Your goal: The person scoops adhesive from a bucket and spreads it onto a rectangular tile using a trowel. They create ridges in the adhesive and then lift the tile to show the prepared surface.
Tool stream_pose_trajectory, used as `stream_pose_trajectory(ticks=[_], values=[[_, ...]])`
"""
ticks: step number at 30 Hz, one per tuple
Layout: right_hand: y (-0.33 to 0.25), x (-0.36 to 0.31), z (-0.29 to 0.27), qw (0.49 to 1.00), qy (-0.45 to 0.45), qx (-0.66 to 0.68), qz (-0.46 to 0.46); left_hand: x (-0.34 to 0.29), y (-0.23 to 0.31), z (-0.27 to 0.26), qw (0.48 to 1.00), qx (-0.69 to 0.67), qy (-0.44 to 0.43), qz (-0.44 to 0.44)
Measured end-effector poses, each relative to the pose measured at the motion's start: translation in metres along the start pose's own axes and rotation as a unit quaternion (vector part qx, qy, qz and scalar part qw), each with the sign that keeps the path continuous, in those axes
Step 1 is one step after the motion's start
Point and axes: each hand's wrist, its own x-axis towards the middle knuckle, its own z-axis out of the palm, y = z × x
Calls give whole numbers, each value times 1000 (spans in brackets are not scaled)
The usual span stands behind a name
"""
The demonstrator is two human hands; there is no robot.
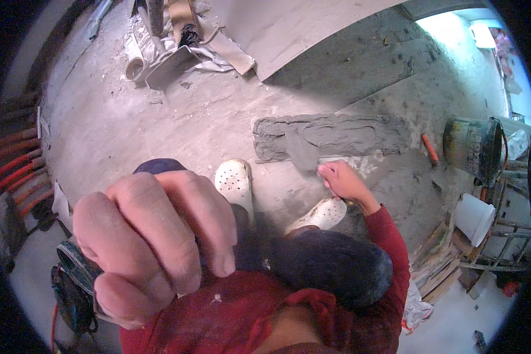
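Observation:
A long slab of wet grey mortar (pixel 354 135) lies across the floor in front of my feet, its top uneven and ridged. My right hand (pixel 342 179) is closed around the handle of a trowel, and the trowel's blade (pixel 302 152), coated in mortar, rests against the near side of the slab. Most of the handle is hidden in my fist. Raised very close, my left hand (pixel 153 236) has its fingers curled in; the palm is hidden, so I cannot tell what it holds, if anything.
My white clogs (pixel 235 180) stand just short of the mortar. To the right are an orange-handled tool (pixel 429 149), a dirty bucket (pixel 471 147), a white bucket (pixel 473 218) and a ladder (pixel 501 251). Debris (pixel 186 56) lies far left; red hoses (pixel 15 171) line the left.

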Motion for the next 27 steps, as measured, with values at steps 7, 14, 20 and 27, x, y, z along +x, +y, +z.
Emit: stream_pose_trajectory(ticks=[7, 14, 20, 27], values=[[-13, 38, 32, 995, -3, -34, -89, 2, -9, 1, 1000, -6, -2, 24], [-44, 46, 18, 892, 112, -393, -191, 2, -8, 2, 1000, 6, 2, 17], [-30, 24, 31, 990, -108, 57, 70, 1, -9, -1, 1000, -14, 21, 3], [3, 9, 34, 969, 32, -216, -113, 5, -7, 5, 1000, -12, 15, -7]])
